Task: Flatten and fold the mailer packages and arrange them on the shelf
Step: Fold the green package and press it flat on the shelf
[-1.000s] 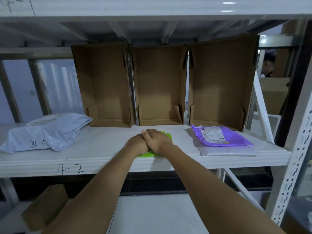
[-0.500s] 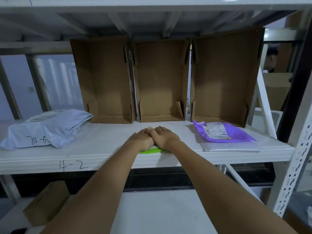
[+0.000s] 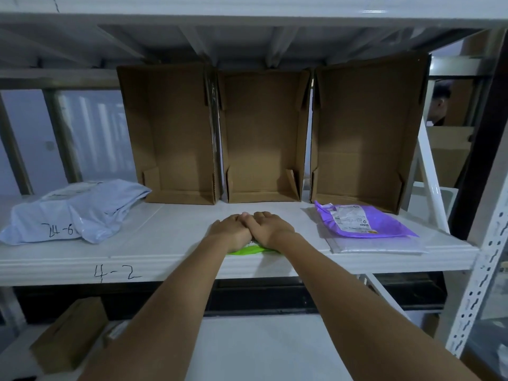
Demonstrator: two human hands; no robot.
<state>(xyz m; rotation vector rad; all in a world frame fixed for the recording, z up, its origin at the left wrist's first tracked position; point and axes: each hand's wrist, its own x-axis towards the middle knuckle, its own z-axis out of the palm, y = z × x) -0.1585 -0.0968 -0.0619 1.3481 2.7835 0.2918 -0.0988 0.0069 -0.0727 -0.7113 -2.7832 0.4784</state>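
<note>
while both hands sit side by side on the green mailer [image 3: 248,250], almost all of it is hidden beneath them, so only a thin strip shows at the near edge of the white shelf [image 3: 165,237], just under the wrists. that strip runs left to right, which suggests the folded mailer's long axis lies across the person, parallel to the shelf front; how far it reaches back under the palms cannot be told. the left hand [image 3: 229,229] and the right hand [image 3: 268,228] touch each other along their inner edges and lie palm down on the mailer. the fingers look mostly flat and extended, though their tips curve out of view on the far side, so whether anything is hooked over the back edge cannot be seen. it reads as pressing, not gripping.

neither hand is nearer than the other; both are directly on top, centred in front of the middle cardboard box [image 3: 262,136]. the purple mailer [image 3: 384,224] lies flat on a grey mailer [image 3: 379,244] well to the right, and a bulky pale blue mailer [image 3: 74,213] sits well to the left, not yet flattened.

judging from this, the step in hand is squeezing the green mailer flat. the next move probably calls for a slide or lift to the right, toward the stack.
</note>
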